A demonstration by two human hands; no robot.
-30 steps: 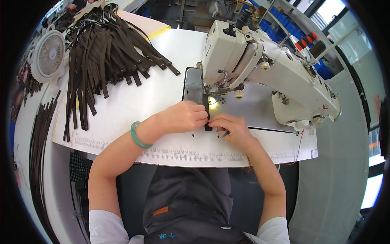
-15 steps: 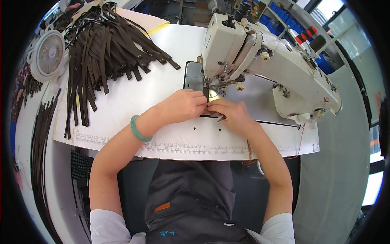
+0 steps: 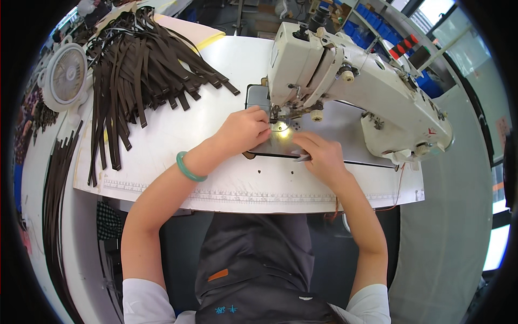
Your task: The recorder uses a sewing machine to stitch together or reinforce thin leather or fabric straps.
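My left hand (image 3: 247, 131), with a green bangle on its wrist, is at the left of the needle area of a white sewing machine (image 3: 350, 75). Its fingers are pinched together beside the presser foot (image 3: 275, 114); a short dark strap piece (image 3: 273, 121) shows by the fingertips, mostly hidden. To the right, my right hand (image 3: 324, 156) hovers over the metal machine bed (image 3: 345, 135), apart from the needle. Small metal thread snips (image 3: 302, 157) poke out from its curled fingers. A bright lamp spot lights the needle plate (image 3: 281, 129) between the hands.
A heap of dark brown straps (image 3: 145, 70) covers the table's back left, near a white fan (image 3: 63, 75). Longer straps (image 3: 53, 205) hang at far left. A printed ruler (image 3: 259, 197) runs along the front edge. Orange thread (image 3: 400, 183) hangs at the right.
My right hand has drawn away to the right from the needle, snips still in it. My left hand has shifted slightly left and up, and the dark strap between the hands no longer shows there.
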